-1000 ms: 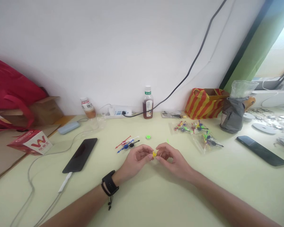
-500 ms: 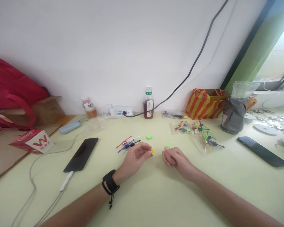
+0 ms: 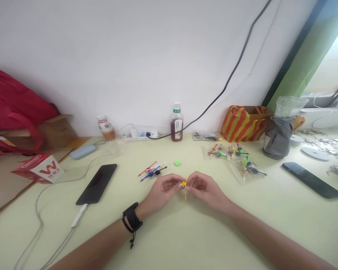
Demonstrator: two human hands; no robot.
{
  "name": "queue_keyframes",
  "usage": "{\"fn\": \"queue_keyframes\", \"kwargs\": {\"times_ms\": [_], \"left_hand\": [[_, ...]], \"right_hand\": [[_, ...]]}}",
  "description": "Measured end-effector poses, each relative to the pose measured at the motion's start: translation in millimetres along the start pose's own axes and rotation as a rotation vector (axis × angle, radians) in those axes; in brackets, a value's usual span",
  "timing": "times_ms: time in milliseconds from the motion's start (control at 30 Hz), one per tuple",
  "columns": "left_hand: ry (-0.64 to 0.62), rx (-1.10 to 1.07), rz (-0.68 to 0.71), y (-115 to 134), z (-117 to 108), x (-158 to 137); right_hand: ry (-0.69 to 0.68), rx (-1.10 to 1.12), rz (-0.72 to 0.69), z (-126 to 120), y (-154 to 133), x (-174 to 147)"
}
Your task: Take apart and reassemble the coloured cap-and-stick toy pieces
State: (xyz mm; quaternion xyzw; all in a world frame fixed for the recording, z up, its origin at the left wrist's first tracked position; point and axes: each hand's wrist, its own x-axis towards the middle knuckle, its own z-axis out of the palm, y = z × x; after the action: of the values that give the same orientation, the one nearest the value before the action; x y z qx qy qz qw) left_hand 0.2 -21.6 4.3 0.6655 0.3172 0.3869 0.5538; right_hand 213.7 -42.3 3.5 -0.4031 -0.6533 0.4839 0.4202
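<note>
My left hand (image 3: 161, 191) and my right hand (image 3: 205, 189) meet over the pale green table (image 3: 169, 232), fingertips pinched together on a small yellow plastic piece (image 3: 184, 184). A thin yellow stick (image 3: 186, 194) hangs down from it between the hands. A black watch is on my left wrist. Just beyond the hands lie loose red, blue and black plastic sticks (image 3: 153, 170), a small green round piece (image 3: 177, 163) and a thin green stick (image 3: 199, 168).
A black phone (image 3: 96, 183) on a white cable lies left. Bags of coloured plastic parts (image 3: 236, 157) lie right, with a second phone (image 3: 311, 179) beyond. Two bottles (image 3: 176, 123), a power strip (image 3: 142, 132), a striped bag (image 3: 246, 122) and a red box (image 3: 39, 168) line the back.
Half a second ago my hands were apart, the left holding the yellow piece. Now they have come back together on it and a yellow stick hangs below.
</note>
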Motion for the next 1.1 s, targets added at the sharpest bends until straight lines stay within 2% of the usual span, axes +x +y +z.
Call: {"fn": "queue_keyframes", "kwargs": {"times_ms": [67, 167, 300, 433, 533, 700, 800, 900, 1000, 1100], "left_hand": [[0.041, 0.040, -0.017, 2, -1, 1], [0.101, 0.104, -0.044, 3, -3, 2], [0.164, 0.324, -0.014, -2, -2, 0], [0.160, 0.539, 0.049, -5, -1, -4], [0.154, 0.677, 0.115, -6, -3, -4], [0.232, 0.876, 0.268, -10, -13, 0], [0.281, 0.919, 0.364, -10, -17, 0], [0.193, 0.888, 0.400, -7, -11, -4], [0.035, 0.869, 0.354, -2, -1, -10], [-0.040, 0.903, 0.303, 0, 5, -14]], "right_hand": [[0.042, -0.056, -0.021, -4, 2, 2], [0.179, -0.229, -0.054, -13, 11, 6], [0.314, -0.515, -0.124, -25, 27, 10], [0.306, -0.740, -0.181, -33, 37, 10], [0.279, -0.877, -0.158, -35, 39, 9], [0.226, -0.999, -0.104, -37, 34, 9], [0.223, -1.038, -0.102, -37, 30, 8], [0.255, -1.092, -0.055, -37, 29, 6], [0.273, -1.131, -0.005, -39, 30, 7], [0.255, -1.142, -0.011, -40, 31, 8]]}}
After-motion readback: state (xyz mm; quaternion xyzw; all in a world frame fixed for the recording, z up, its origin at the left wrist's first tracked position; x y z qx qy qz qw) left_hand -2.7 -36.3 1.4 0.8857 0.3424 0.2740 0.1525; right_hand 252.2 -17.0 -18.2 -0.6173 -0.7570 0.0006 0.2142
